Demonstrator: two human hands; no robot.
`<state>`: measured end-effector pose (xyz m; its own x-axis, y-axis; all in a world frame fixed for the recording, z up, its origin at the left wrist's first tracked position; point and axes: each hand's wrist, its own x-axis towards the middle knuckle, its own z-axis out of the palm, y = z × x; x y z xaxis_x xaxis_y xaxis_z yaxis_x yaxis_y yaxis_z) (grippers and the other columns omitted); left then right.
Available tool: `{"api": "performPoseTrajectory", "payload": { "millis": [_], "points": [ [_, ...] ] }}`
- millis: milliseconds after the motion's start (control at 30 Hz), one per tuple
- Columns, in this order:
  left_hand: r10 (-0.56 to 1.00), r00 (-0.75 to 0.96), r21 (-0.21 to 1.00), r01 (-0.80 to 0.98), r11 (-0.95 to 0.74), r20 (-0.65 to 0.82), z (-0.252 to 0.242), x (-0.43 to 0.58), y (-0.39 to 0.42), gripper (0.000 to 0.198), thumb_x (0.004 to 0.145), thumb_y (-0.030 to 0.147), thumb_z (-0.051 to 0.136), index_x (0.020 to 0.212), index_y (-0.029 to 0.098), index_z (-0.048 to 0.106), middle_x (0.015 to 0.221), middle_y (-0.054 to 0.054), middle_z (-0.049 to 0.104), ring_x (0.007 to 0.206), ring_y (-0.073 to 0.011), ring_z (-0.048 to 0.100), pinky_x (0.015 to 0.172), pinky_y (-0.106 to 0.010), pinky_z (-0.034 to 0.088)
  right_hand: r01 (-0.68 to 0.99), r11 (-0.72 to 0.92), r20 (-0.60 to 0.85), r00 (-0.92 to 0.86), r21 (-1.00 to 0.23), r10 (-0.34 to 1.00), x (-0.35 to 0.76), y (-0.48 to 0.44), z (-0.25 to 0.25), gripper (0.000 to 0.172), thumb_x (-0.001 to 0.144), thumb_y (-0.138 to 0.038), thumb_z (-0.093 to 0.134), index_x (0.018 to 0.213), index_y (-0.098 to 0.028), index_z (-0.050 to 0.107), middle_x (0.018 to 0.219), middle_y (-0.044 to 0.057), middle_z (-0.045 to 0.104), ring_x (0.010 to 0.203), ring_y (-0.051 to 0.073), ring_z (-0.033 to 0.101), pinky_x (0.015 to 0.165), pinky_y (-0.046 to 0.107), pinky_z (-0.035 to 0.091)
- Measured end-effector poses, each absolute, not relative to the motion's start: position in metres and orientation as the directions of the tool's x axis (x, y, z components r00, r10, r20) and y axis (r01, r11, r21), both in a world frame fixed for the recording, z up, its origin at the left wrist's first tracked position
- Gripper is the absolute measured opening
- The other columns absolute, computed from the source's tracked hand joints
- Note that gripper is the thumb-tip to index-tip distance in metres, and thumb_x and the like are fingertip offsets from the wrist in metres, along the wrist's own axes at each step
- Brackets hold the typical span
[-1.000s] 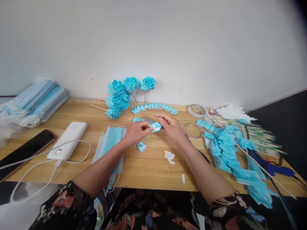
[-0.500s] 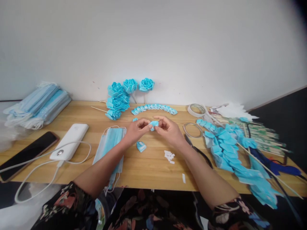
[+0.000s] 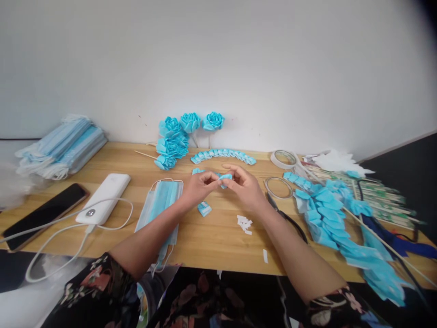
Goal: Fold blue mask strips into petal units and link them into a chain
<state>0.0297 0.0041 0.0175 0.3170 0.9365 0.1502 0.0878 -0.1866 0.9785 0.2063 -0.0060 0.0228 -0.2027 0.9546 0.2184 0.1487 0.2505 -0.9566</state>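
Note:
Between my fingertips is a small folded piece of blue mask fabric [image 3: 225, 178]. My left hand [image 3: 200, 187] pinches its left side, and my right hand [image 3: 246, 186] grips its right side with thumb and index finger. Just below my left hand lies another folded blue piece [image 3: 204, 209] with a white strip on it. More blue fabric [image 3: 197, 171] shows partly behind my left fingers. A curved row of folded blue petals [image 3: 223, 155] lies beyond my hands. Small white tape pieces [image 3: 244, 223] are scattered below my right hand.
Blue fabric roses [image 3: 172, 141] stand by the wall. Flat masks [image 3: 164, 205], a power bank [image 3: 103, 198], a phone [image 3: 44, 216] and a mask stack [image 3: 64, 146] are left. Tape roll [image 3: 283, 159], wire coil [image 3: 278, 187], cut blue fabric [image 3: 324, 209] and wrapped sticks [image 3: 385, 196] are right.
Both hands still hold the folded blue piece, which has turned a little between the fingers. The whole view has shifted slightly, so things appear somewhat further right.

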Motion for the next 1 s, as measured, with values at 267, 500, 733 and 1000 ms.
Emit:
{"api": "performPoseTrajectory", "payload": {
  "millis": [267,500,733,1000],
  "points": [
    [0.915,0.360,0.963,0.124,-0.240,0.182,0.020,0.032,0.001,0.027,0.079,0.039,0.063,0.071,0.014,0.064,0.068,-0.001,0.061,0.065,-0.0115,0.051,0.063,-0.024,0.038,0.200,0.272,0.260,-0.081,-0.941,0.962,0.204,-0.009,0.024,0.034,0.081,-0.036,0.063,0.111,-0.020,0.064,0.074,-0.003,0.055,0.065,0.011,0.052,0.062,0.024,0.043],
    [0.918,0.365,0.965,0.140,-0.221,0.157,0.023,0.030,0.001,0.020,0.077,0.034,0.063,0.072,0.015,0.066,0.070,-0.001,0.064,0.067,-0.0121,0.054,0.065,-0.024,0.040,0.277,0.316,0.311,-0.061,-0.908,0.948,0.205,-0.010,0.026,0.031,0.088,-0.037,0.055,0.114,-0.021,0.063,0.079,0.001,0.063,0.069,0.014,0.058,0.065,0.027,0.046],
    [0.969,0.201,0.982,0.087,-0.166,0.146,0.019,0.028,0.005,0.023,0.078,0.036,0.063,0.070,0.015,0.064,0.071,-0.001,0.065,0.068,-0.0123,0.056,0.068,-0.024,0.043,0.651,0.517,0.631,-0.074,-0.556,0.772,0.203,-0.020,0.039,0.017,0.092,-0.029,0.050,0.090,-0.022,0.065,0.087,0.006,0.069,0.084,0.020,0.060,0.080,0.035,0.045],
    [0.960,0.239,0.989,0.005,-0.150,0.144,0.013,0.031,0.004,0.024,0.077,0.038,0.067,0.078,0.014,0.067,0.078,-0.004,0.069,0.075,-0.0141,0.062,0.075,-0.025,0.048,0.748,0.561,0.604,-0.275,-0.354,0.748,0.199,-0.019,0.030,0.015,0.091,-0.025,0.051,0.082,-0.023,0.063,0.079,0.004,0.068,0.079,0.020,0.059,0.075,0.034,0.039]
  ]
}}
